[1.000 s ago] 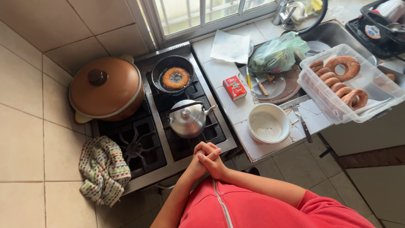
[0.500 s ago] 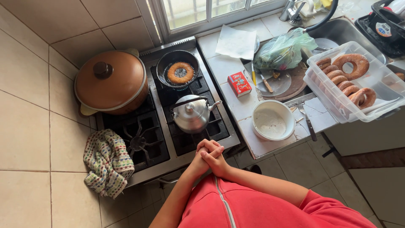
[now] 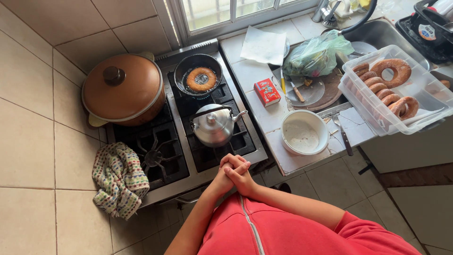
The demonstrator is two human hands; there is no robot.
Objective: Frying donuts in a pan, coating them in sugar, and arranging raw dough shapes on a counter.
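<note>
Both my left hand [image 3: 228,171] and right hand [image 3: 240,174] clasped, empty; nearest kettle [image 3: 214,127]: rigid, likely heavy, hot; take by top handle.

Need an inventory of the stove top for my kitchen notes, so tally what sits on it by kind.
Lidded brown pot: 1
Black frying pan: 1
Doughnut in the pan: 1
Metal kettle: 1
Patterned cloth: 1
Total: 5
</note>
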